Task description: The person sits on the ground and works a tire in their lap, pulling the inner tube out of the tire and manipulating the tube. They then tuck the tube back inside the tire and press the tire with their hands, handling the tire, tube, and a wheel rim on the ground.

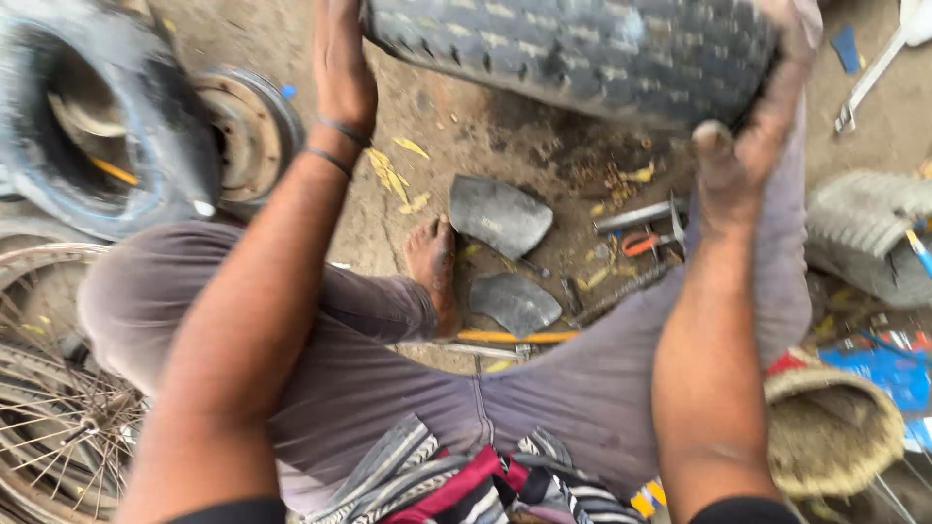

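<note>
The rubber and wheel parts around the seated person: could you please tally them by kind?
Tyres: 2, the treaded tyre gripped by the left hand and right hand, and the tyre at left.
Cut rubber pieces: 2, one larger, one smaller.
Metal hub: 1.
Spoked wheel: 1.
Total: 6.

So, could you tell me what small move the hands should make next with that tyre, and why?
Probably lower the tyre a little toward the lap. The left hand and right hand hold its two ends in the air, above the bare foot and loose tools on the ground, so resting it looks safer.
</note>
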